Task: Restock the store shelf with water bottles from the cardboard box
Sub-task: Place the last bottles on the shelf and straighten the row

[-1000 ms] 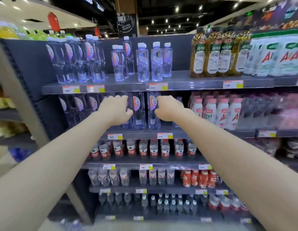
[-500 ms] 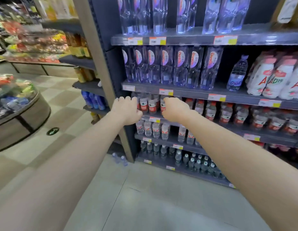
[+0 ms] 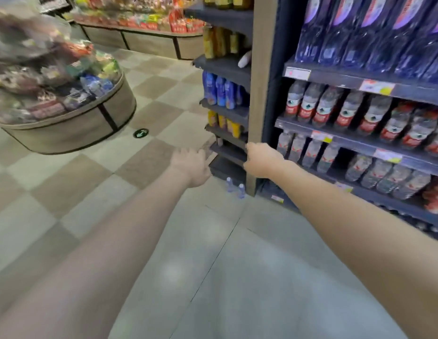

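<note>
Floor (image 3: 213,265): grey tile at 6 o'clock, checkered beige further out.
Arms: both bare, reaching forward from 7 and 5 o'clock towards the middle.
Left hand (image 3: 191,167): seen from the back, fingers loosely bent, nothing in them.
Right hand (image 3: 262,162): in front of the shelf's corner post (image 3: 258,94); fingers tucked behind the knuckles, so I cannot tell the grip (all a bit blurred).
Water bottles (image 3: 234,187): two small ones upright on the floor at the foot of the post, at 5 o'clock from the left hand and 7 o'clock from the right, touching neither.
Shelf (image 3: 360,80): at 2 to 3 o'clock, tall dark-blue bottles (image 3: 360,30) on top, red-label bottles (image 3: 335,111) on the row below.
Floor sticker (image 3: 140,133): green, round, at 10 o'clock from the left hand.
Round bin (image 3: 73,128): at 10 o'clock, heaped with packets.
</note>
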Demonstrator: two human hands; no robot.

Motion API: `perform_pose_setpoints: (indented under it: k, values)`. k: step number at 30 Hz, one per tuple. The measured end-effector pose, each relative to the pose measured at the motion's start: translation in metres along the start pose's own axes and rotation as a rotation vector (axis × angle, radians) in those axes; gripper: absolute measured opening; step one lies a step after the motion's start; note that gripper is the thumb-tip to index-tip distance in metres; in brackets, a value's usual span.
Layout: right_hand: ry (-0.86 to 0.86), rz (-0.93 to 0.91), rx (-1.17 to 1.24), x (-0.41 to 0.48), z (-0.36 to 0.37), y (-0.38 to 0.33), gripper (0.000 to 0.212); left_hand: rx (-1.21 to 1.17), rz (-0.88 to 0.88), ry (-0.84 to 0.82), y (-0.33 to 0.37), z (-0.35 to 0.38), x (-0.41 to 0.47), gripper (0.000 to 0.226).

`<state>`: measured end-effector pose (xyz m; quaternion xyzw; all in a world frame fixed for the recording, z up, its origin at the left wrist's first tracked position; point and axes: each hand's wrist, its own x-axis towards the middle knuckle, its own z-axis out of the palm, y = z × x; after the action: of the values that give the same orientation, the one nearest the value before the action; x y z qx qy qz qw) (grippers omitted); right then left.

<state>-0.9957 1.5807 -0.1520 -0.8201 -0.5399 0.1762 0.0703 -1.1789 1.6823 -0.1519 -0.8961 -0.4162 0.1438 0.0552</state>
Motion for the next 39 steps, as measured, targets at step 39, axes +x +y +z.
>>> perform_pose_setpoints:
  k: [39]
  values:
    - [-0.383, 0.867, 0.318, 0.480, 0.355, 0.058, 0.039, 0.108, 0.479, -0.493, -0.064, 0.373, 0.573, 0.059]
